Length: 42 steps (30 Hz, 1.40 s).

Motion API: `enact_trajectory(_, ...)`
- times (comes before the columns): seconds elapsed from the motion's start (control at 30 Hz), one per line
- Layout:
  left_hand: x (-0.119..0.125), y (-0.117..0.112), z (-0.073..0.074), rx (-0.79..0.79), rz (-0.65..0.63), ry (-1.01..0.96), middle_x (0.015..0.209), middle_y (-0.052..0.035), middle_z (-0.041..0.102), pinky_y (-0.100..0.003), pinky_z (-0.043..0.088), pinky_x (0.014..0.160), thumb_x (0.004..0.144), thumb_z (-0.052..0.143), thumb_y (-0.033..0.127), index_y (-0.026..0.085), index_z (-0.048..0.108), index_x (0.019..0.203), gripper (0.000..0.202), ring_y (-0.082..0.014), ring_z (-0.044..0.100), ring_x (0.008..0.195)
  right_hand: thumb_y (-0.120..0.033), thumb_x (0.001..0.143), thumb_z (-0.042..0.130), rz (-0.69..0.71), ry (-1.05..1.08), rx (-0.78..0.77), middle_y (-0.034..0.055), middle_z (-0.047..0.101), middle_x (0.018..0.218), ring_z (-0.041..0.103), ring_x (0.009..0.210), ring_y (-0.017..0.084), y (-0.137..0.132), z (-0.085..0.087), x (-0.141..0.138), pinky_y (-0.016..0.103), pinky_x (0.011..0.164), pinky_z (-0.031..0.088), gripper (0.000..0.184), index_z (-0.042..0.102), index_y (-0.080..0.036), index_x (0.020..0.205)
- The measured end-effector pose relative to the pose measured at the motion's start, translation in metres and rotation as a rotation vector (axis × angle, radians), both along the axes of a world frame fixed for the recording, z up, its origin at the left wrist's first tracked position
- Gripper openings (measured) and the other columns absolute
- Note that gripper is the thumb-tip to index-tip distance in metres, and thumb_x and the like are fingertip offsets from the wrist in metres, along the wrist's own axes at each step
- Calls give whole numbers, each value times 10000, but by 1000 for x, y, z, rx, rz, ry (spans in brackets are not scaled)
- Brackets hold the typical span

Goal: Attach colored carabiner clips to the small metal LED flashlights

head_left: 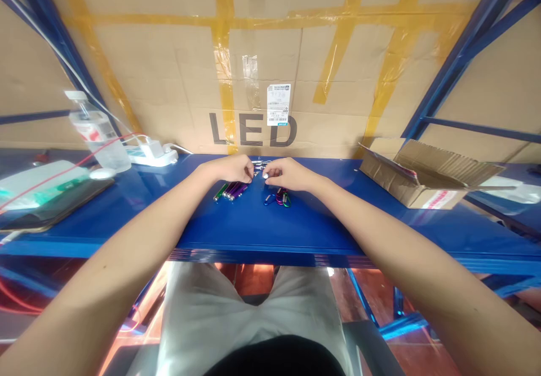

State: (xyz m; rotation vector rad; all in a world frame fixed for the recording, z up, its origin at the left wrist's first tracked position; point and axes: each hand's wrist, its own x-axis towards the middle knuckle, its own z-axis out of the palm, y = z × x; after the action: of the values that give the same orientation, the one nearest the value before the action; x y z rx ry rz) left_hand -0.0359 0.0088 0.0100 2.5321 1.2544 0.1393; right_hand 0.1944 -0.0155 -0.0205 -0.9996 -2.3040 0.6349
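My left hand (231,168) is at the back middle of the blue table, thumb and fingers pinched together. What they hold, if anything, is too small to make out. Just below it lie several slim metallic tubes (230,191), green and purple with silver ends. My right hand (291,174) is bent inward, its fingers curled at a small shiny silvery-white piece (265,176). Between the two hands lies a group of small silver metal parts (259,164), partly hidden by the fingers. Under my right hand are several coloured carabiners (282,197), blue, red-purple and green.
An opened cardboard box (426,187) stands at the right. On the left are a water bottle (99,133), a power strip (152,155) with a plug, a dark flat tablet-like item (59,207) and a red cable. A large taped carton (262,54) walls off the back.
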Motion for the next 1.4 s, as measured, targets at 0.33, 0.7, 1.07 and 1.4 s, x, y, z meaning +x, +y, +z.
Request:
enact_trajectory(0.33,5,-12,9,224,-78,-190,854,-30,736,-275,467,674,749,674,258,173,729,910,190,-156,636,729,-309,789,695,-98,6,22,10,672,773,575,700,163,0,1,1,303,667,416,151,710,-169,845)
enact_trajectory(0.7,20,-20,8,390,-278,-243,896,-36,762,-283,468,714,842,632,169,180,775,968,191,-154,655,777,-378,752,704,-97,47,17,-33,537,640,466,643,141,7,-2,2,289,625,338,235,589,-185,681)
enact_trajectory(1.07,19,-19,7,354,-285,-287,952,-41,774,-309,501,768,887,621,187,194,791,1011,210,-163,681,839,-374,747,704,-69,109,-56,-13,618,695,551,684,163,3,0,1,310,674,390,205,667,-174,763)
enact_trajectory(1.4,18,-20,6,215,-161,-384,875,-30,756,-289,512,731,839,650,174,172,732,956,143,-154,683,803,-356,753,738,-81,184,-173,9,639,638,547,595,135,2,4,1,295,610,427,209,712,-149,753)
